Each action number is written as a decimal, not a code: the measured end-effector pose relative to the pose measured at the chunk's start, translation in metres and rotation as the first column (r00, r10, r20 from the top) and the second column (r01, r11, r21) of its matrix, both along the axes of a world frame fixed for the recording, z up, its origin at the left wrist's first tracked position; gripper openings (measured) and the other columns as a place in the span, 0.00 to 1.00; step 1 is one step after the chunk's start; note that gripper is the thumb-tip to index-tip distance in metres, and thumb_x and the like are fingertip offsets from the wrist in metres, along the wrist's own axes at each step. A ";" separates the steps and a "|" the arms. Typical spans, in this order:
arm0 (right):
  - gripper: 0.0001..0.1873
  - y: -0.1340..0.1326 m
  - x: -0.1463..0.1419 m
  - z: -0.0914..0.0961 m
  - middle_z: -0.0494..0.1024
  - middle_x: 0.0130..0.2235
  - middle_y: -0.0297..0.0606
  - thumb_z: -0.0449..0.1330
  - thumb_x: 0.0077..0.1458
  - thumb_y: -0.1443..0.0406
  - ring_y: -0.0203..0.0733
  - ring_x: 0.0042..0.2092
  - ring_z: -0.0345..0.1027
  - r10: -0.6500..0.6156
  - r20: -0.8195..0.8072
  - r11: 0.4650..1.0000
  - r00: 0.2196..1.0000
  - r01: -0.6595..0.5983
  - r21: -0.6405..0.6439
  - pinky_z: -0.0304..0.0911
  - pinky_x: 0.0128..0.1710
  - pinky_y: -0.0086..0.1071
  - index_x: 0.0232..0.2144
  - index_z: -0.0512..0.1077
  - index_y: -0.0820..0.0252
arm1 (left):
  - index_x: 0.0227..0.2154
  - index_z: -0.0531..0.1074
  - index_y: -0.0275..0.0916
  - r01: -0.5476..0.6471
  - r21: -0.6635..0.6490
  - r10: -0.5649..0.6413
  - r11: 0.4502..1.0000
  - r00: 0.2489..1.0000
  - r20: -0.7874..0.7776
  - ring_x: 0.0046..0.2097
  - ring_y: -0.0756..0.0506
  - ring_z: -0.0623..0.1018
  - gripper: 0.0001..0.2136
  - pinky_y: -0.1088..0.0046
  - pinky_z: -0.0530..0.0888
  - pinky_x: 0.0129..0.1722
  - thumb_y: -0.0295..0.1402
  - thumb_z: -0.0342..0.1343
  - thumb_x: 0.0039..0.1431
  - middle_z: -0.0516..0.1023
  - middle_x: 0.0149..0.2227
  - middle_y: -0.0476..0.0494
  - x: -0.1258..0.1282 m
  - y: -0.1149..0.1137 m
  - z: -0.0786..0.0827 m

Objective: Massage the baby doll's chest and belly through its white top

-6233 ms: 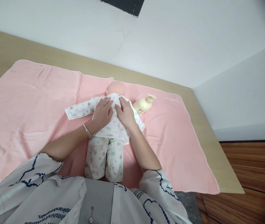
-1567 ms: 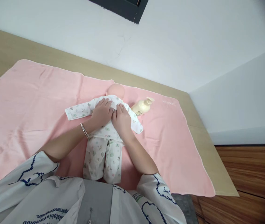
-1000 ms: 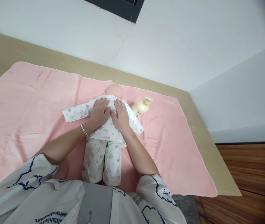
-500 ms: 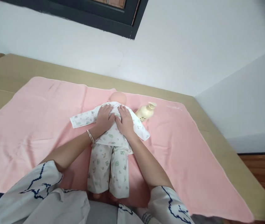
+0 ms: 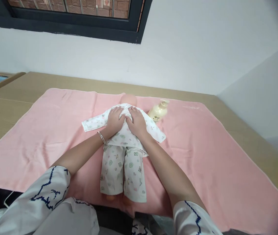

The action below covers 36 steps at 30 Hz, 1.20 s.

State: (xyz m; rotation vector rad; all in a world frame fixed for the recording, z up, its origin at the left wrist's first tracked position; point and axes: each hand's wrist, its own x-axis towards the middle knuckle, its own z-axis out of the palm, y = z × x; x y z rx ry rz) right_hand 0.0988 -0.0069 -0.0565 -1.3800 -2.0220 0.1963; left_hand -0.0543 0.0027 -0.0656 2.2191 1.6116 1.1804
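A baby doll in white printed pyjamas lies on a pink blanket, its head toward the wall and its legs toward me. My left hand rests flat on the left side of its upper back or chest; which side faces up I cannot tell. Beside it my right hand lies on the other side, fingers stretched toward the doll's shoulder. Both hands hold nothing. The printed top is under my palms, and the printed trousers cover the legs. A bracelet circles my left wrist.
A pale yellow pump bottle lies tilted on the blanket right of the doll's shoulder. The blanket covers a wooden surface against a white wall. A dark-framed window is above. At far left an open wooden box edge shows.
The view has tilted up and shifted left, showing more of the window. Both hands stay on the doll's upper body, in nearly the same place.
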 end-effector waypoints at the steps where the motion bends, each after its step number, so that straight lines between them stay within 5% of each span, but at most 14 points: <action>1: 0.29 0.000 0.000 0.001 0.65 0.68 0.53 0.51 0.64 0.60 0.57 0.71 0.55 0.004 0.000 1.000 1.000 -0.004 0.002 0.49 0.72 0.54 0.63 0.67 0.69 | 0.55 0.73 0.34 0.001 0.000 -0.001 1.000 1.000 0.000 0.65 0.39 0.72 0.18 0.55 0.65 0.70 0.31 0.49 0.65 0.76 0.60 0.37 0.000 0.000 0.000; 11: 0.32 -0.021 -0.012 0.019 0.66 0.66 0.63 0.52 0.65 0.57 0.64 0.70 0.55 -0.206 0.069 0.975 0.976 0.211 -0.075 0.54 0.68 0.59 0.64 0.64 0.74 | 0.53 0.75 0.34 -0.030 0.075 0.033 0.997 0.998 -0.044 0.62 0.38 0.74 0.19 0.52 0.68 0.67 0.32 0.42 0.70 0.78 0.57 0.35 0.003 -0.012 0.005; 17: 0.31 -0.042 -0.024 0.026 0.65 0.65 0.70 0.48 0.68 0.61 0.67 0.70 0.55 -0.188 0.241 0.974 0.952 0.212 -0.078 0.52 0.69 0.58 0.65 0.61 0.80 | 0.49 0.76 0.35 -0.084 0.078 0.089 0.993 0.994 -0.059 0.56 0.38 0.77 0.16 0.55 0.73 0.61 0.31 0.45 0.67 0.80 0.52 0.36 0.004 -0.014 0.008; 23: 0.25 -0.050 -0.025 0.031 0.71 0.62 0.64 0.46 0.67 0.64 0.62 0.67 0.62 -0.126 0.260 0.990 0.957 0.138 -0.030 0.56 0.68 0.55 0.59 0.70 0.73 | 0.52 0.74 0.31 -0.003 0.005 0.004 1.000 0.990 -0.143 0.62 0.37 0.73 0.19 0.53 0.67 0.67 0.29 0.44 0.65 0.77 0.57 0.33 0.000 0.001 0.012; 29: 0.22 -0.015 0.002 0.030 0.71 0.65 0.51 0.46 0.68 0.63 0.51 0.69 0.59 0.016 0.107 0.994 0.994 -0.005 -0.106 0.56 0.70 0.49 0.55 0.73 0.63 | 0.47 0.76 0.31 0.017 0.114 0.013 0.993 0.965 -0.261 0.59 0.36 0.76 0.16 0.55 0.69 0.65 0.26 0.44 0.66 0.79 0.53 0.30 0.016 -0.028 0.017; 33: 0.24 -0.022 -0.005 0.025 0.74 0.61 0.55 0.44 0.69 0.64 0.55 0.67 0.63 -0.103 0.141 0.993 0.985 0.110 -0.042 0.59 0.67 0.52 0.57 0.71 0.66 | 0.41 0.77 0.34 -0.016 0.048 0.027 0.999 0.966 -0.256 0.52 0.36 0.79 0.13 0.55 0.74 0.56 0.27 0.46 0.65 0.81 0.45 0.33 0.011 -0.027 0.023; 36: 0.24 -0.039 -0.019 0.024 0.75 0.60 0.57 0.45 0.68 0.64 0.58 0.66 0.65 -0.160 0.209 0.986 0.965 0.165 -0.008 0.60 0.66 0.52 0.58 0.71 0.69 | 0.47 0.76 0.32 -0.055 -0.018 0.049 0.998 0.972 -0.229 0.55 0.35 0.77 0.15 0.55 0.72 0.59 0.30 0.47 0.65 0.80 0.50 0.33 0.002 -0.012 0.022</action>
